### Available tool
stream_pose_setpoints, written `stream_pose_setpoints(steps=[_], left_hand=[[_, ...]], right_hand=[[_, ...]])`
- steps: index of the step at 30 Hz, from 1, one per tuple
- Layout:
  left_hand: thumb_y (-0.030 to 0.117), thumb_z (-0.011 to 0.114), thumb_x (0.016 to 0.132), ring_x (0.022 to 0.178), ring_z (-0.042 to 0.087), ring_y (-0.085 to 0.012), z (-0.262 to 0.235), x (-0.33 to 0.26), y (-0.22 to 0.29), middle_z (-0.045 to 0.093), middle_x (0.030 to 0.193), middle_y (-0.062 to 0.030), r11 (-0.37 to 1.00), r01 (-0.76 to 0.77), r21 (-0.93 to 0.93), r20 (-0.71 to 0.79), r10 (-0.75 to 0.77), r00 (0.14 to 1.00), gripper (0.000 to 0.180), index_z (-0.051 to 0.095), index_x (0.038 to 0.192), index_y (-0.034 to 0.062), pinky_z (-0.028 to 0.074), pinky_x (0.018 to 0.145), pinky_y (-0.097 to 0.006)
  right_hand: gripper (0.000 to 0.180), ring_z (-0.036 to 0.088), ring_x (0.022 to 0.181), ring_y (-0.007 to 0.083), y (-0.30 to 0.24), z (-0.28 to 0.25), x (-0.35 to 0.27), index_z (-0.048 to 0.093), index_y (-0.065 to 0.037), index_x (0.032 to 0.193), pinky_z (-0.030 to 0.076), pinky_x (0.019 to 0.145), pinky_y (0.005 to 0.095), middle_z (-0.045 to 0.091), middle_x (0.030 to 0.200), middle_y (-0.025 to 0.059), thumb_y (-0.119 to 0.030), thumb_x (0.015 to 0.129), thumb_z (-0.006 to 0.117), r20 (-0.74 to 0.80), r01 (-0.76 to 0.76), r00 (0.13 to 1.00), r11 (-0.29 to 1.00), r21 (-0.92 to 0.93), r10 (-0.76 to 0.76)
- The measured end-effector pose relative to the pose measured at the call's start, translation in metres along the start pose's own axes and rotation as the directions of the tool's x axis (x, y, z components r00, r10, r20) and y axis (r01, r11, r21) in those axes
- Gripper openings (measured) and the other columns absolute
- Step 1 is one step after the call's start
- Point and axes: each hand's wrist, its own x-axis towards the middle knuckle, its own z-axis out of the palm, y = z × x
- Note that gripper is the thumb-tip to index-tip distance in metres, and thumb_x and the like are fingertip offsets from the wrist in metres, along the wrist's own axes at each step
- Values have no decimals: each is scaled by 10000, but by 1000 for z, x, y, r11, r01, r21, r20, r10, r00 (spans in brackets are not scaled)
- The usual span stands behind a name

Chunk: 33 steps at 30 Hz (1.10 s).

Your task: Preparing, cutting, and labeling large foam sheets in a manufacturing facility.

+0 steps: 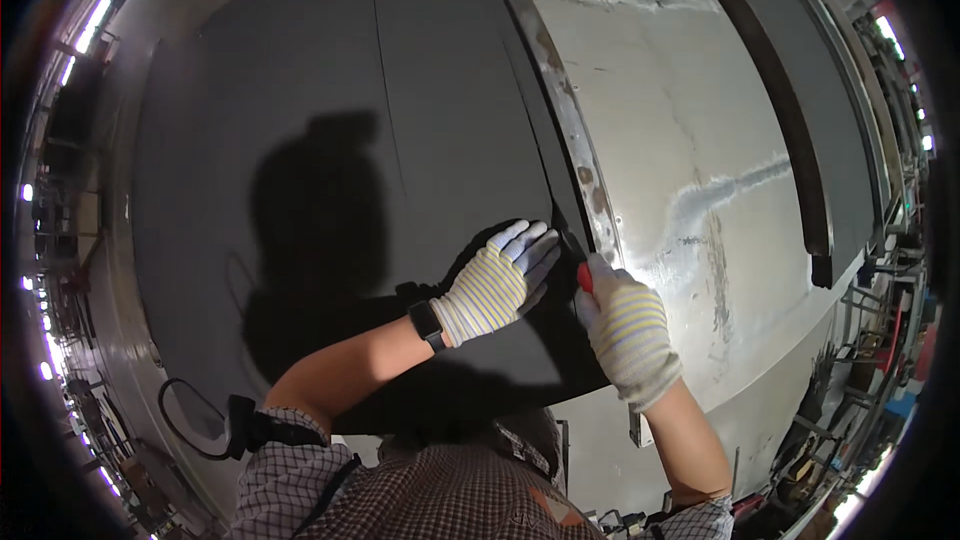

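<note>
Trimming the dark sheet along the metal edge.

Your left hand [497, 283], in a striped glove, lies flat and open on the dark sheet [330, 170], fingers spread toward its right edge and gripping nothing. Your right hand [627, 325] is closed around a red-handled tool [584, 276], probably a knife; its tip meets the sheet's edge just beside your left fingertips, though the blade itself is too small to make out. Keep the flat hand pressing close to the cut and clear of the tip, and follow the rusty metal strip [575, 140] as your guide. The sheet covers the left of a large curved steel surface [700, 140], bare and streaked on the right, with a second dark strip [790, 130] farther right. Workshop racks and bright lights ring the scene.
</note>
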Motion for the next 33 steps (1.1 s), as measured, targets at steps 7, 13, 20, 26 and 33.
stream_pose_setpoints(steps=[7, 13, 20, 26, 33], left_hand=[[253, 623, 780, 1213, 523, -345, 15, -4, -5, 567, 1254, -178, 998, -39, -58, -68, 35, 997, 408, 605, 1110, 13, 391, 1064, -499], [196, 647, 792, 1211, 524, -339, 7, -9, -1, 587, 1254, -169, 997, -17, -74, -97, 9, 995, 414, 609, 1164, 17, 382, 1070, -482], [237, 630, 808, 1239, 525, -293, 14, -10, 30, 587, 1284, -149, 942, -321, -96, 31, 325, 945, 424, 614, 1175, 26, 366, 1104, -457], [221, 599, 808, 1195, 548, -295, 3, -7, 25, 613, 1227, -137, 922, -386, -25, 153, 385, 910, 371, 641, 1136, 53, 389, 1076, -455], [168, 601, 814, 1179, 560, -306, 4, -2, 20, 614, 1216, -141, 922, -381, -70, 117, 387, 915, 355, 616, 1143, 35, 382, 1091, -456]], right_hand=[[138, 706, 812, 343, -23, 27, 81, 671, 1, 902, 569, 680, 423, 700, 864, 221, -43, 785, 614, -33, -66, 998, 983, -171, 62], [286, 723, 808, 312, -13, 27, 14, 623, 8, 1120, 581, 660, 424, 718, 907, 185, -74, 847, 592, 88, -78, 991, 974, -211, 98], [555, 721, 756, 324, 3, 70, -77, 454, 5, 1385, 552, 556, 492, 700, 941, 168, -86, 854, 583, 290, -141, 929, 944, -297, 230], [380, 683, 678, 349, -5, 76, -154, 536, 8, 1191, 534, 584, 461, 683, 801, 191, -103, 834, 599, 137, -254, 947, 939, -232, 290], [304, 691, 828, 399, 6, 96, -182, 527, -6, 1061, 559, 689, 465, 687, 913, 248, -285, 993, 428, 393, -635, 716, 772, 22, 578]])
